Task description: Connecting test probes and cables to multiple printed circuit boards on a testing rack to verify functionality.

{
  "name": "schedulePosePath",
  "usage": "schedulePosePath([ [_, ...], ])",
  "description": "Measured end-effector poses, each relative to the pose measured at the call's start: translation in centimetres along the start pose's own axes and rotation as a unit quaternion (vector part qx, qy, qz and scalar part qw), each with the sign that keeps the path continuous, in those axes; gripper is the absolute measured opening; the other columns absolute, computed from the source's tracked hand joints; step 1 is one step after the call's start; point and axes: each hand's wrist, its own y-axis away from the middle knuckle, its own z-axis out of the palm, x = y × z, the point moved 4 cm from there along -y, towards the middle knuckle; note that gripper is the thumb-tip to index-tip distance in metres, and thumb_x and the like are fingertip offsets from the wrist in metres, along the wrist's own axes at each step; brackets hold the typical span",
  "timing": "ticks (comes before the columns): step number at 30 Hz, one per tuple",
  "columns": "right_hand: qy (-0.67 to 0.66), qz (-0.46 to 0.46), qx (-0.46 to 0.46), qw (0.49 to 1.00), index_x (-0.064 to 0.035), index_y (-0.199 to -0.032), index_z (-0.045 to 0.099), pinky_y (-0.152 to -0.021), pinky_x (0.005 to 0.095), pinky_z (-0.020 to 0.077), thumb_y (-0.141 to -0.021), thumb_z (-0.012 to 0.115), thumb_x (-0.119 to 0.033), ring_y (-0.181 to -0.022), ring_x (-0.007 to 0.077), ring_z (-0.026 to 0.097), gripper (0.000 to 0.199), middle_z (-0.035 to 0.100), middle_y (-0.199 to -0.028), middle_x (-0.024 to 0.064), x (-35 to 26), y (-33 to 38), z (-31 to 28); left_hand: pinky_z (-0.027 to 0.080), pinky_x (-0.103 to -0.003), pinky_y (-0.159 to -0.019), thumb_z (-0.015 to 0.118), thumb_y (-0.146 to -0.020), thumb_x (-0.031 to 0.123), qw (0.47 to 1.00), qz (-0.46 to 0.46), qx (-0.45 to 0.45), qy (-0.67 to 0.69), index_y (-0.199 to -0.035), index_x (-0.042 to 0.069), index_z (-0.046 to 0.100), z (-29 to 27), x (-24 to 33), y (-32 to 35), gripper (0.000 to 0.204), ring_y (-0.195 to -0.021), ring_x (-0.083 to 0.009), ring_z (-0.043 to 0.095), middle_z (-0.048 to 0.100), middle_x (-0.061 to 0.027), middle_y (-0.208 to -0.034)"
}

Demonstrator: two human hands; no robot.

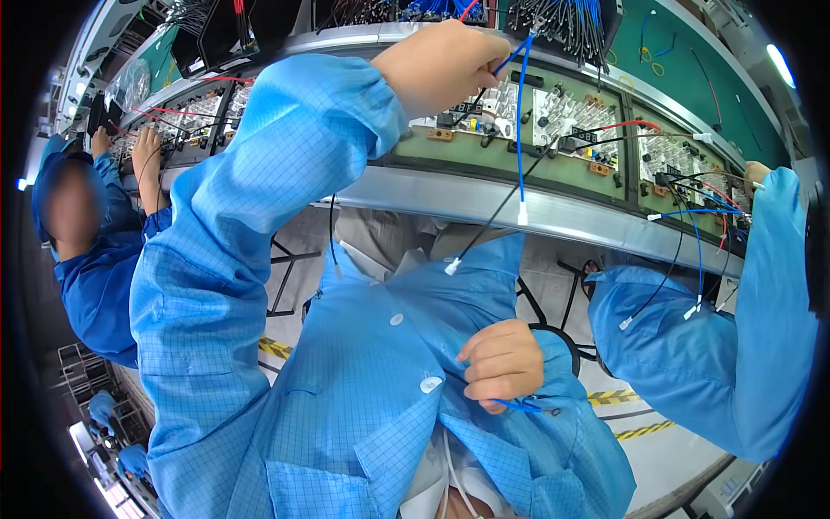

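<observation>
Blue wire (520, 130) hangs from the left hand (441, 65), pinched shut on its upper end above the green circuit boards (519, 164). Down at the chest, the right hand (501, 363) is curled closed around another blue wire end (520, 405).

Bright overhead light, sharp, fisheye-bent edges
</observation>
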Motion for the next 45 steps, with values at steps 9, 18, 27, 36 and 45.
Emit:
schedulePosePath([
  [9,0.138,-0.038,0.227,0.963,-0.0096,-0.069,0.046,-0.048,0.03,0.0506,-0.099,0.043,-0.029,-0.044,0.0133,0.047,0.035,0.048,-0.053,0.0026,-2.7,2.1,-5.7,0.054,-0.031,-0.07,0.064,-0.082,0.001,0.988,0.012,0.044,0.145,-0.096,0.001,0.061,-1.6,-0.4,0.4,0.014,-0.075,-0.0215,0.067,0.067,-0.0126,-0.081],
  [18,0.377,-0.118,0.383,0.835,-0.0176,-0.075,0.05,-0.049,0.025,0.0288,-0.099,0.031,-0.035,-0.045,0.0088,0.03,0.035,0.033,-0.051,-0.0061,-13.0,3.6,-12.4,0.051,-0.033,-0.057,0.059,-0.08,-0.002,0.951,0.178,0.201,0.155,-0.085,0.0,0.061,-5.5,1.5,0.1,0.006,-0.063,-0.0283,0.066,0.064,-0.0157,-0.069],
  [27,0.471,-0.125,0.415,0.768,-0.0214,-0.086,0.058,-0.054,0.0246,0.0311,-0.101,0.026,-0.036,-0.047,0.0065,0.027,0.039,0.031,-0.05,-0.0077,-13.4,4.3,-13.3,0.049,-0.022,-0.056,0.059,-0.087,-0.003,0.916,-0.056,0.095,0.385,-0.088,-0.005,0.059,-4.5,2.0,-0.7,0.002,-0.064,-0.0091,0.06,0.062,-0.0052,-0.071],
  [36,0.427,-0.101,0.439,0.784,-0.019,-0.086,0.054,-0.055,0.0251,0.0276,-0.102,0.03,-0.036,-0.05,0.0062,0.024,0.033,0.026,-0.052,-0.0074,-10.7,3.6,-13.0,0.05,-0.029,-0.051,0.06,-0.085,0.0,0.982,-0.022,0.06,0.176,-0.09,-0.005,0.06,-2.7,0.0,-1.0,0.006,-0.055,-0.0166,0.064,0.062,-0.0106,-0.067],
  [45,0.39,-0.062,0.418,0.818,-0.0182,-0.091,0.054,-0.058,0.0249,0.0281,-0.103,0.028,-0.038,-0.052,0.007,0.024,0.035,0.03,-0.053,-0.0072,-9.1,3.8,-13.1,0.05,-0.024,-0.048,0.056,-0.087,-0.002,0.953,-0.106,-0.01,0.284,-0.09,-0.004,0.059,-3.0,-0.7,-1.5,0.004,-0.055,-0.0136,0.064,0.06,-0.0074,-0.068],
])
